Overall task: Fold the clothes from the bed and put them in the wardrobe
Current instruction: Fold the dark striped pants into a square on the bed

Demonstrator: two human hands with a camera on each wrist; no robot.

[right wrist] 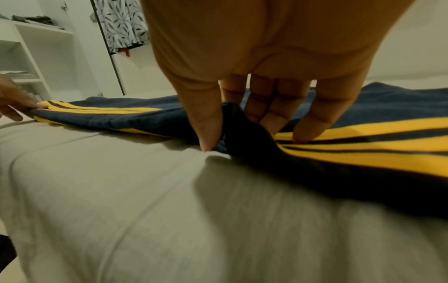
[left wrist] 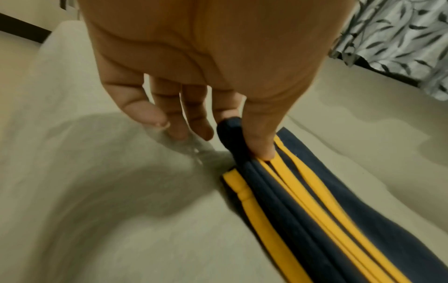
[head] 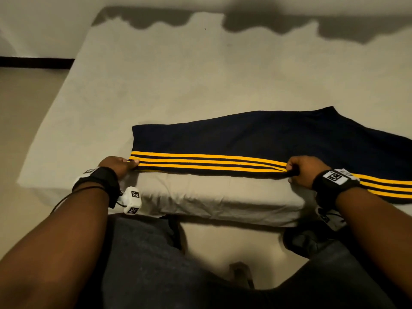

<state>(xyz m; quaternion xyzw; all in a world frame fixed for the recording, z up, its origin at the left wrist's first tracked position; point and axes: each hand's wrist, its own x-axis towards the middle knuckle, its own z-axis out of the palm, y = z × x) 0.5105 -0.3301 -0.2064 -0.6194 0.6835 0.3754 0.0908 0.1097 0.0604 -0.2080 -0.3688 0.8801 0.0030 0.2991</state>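
Navy trousers with yellow side stripes (head: 256,139) lie flat across the near part of the bed (head: 178,85). My left hand (head: 121,164) pinches the left end of the striped edge between thumb and forefinger; the left wrist view shows that pinch on the trousers (left wrist: 303,201) by my left hand (left wrist: 240,134). My right hand (head: 296,171) grips the same striped edge further right. In the right wrist view my right hand (right wrist: 232,132) holds a bunched fold of the trousers (right wrist: 363,137) between thumb and fingers. The trousers run off the right of the head view.
The bed's near edge (head: 211,204) is just in front of my legs. White open wardrobe shelves (right wrist: 31,57) with some folded things stand to the left beyond the bed, next to a leaf-patterned cloth (right wrist: 121,24). Bare floor (head: 22,108) lies left of the bed.
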